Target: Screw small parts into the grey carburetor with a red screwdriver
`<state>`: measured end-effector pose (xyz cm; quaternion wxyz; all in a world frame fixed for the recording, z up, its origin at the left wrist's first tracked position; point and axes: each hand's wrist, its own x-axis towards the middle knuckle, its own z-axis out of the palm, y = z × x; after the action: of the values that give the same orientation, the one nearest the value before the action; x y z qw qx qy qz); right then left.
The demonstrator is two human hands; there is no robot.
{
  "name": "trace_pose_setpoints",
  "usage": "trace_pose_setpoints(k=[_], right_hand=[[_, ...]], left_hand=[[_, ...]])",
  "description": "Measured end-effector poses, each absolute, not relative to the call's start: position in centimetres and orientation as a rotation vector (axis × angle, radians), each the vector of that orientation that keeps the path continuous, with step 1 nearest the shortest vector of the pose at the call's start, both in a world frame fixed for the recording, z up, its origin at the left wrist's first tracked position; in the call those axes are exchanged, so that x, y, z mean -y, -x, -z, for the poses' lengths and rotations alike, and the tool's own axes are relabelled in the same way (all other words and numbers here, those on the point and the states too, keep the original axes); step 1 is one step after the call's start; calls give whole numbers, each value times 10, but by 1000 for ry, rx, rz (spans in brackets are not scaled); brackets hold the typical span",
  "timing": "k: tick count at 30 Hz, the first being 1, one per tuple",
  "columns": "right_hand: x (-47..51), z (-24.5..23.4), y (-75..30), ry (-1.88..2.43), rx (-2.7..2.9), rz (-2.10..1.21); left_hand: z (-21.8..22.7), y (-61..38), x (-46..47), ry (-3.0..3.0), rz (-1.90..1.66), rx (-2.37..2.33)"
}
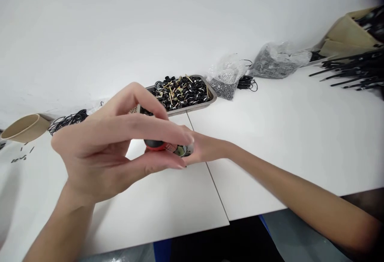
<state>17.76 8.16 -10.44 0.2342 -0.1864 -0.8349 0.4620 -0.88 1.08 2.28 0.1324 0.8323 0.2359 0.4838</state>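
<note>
My left hand (120,142) is close to the camera, held over the table with thumb and index finger pinched. Between them shows a small rounded piece (155,145), red with a black end. Right of it, by the fingertips, is a small round part with a greenish face (181,150). My right hand (199,147) reaches in from the right and meets the left fingertips. Its fingers are curled round this spot but mostly hidden, so what they grip cannot be made out.
Behind my hands stands a metal tray (213,94) heaped with black and brass-coloured parts. Clear bags of small dark parts (226,82) and black cord coils (247,83) line the wall. Beige containers (33,128) stand at both ends. Black rods (354,70) lie at right. A seam (217,190) crosses the white table.
</note>
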Motion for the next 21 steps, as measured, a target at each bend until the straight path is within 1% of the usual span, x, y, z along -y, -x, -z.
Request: trace_pose_setpoints(k=[3, 5, 7, 11, 15, 21], right_hand=[[-94, 106, -190, 325, 2173, -1482], [-99, 108, -193, 253, 2055, -1630], [-99, 111, -190, 301, 1964, -1692], [-89, 119, -176, 521, 1898, -1598], [-83, 126, -169, 600, 1845, -1558], [-83, 126, -170, 598, 1799, -1603]], left_hand=[[-16, 9, -13, -2288, -1495, -703], [-13, 11, -13, -2258, -1459, -703], [-12, 16, -14, -2256, -1371, -726], [-16, 23, -13, -2218, -1262, -774], [-21, 21, -8, -2275, -1188, -870], [-20, 13, -7, -2350, -1392, -738]])
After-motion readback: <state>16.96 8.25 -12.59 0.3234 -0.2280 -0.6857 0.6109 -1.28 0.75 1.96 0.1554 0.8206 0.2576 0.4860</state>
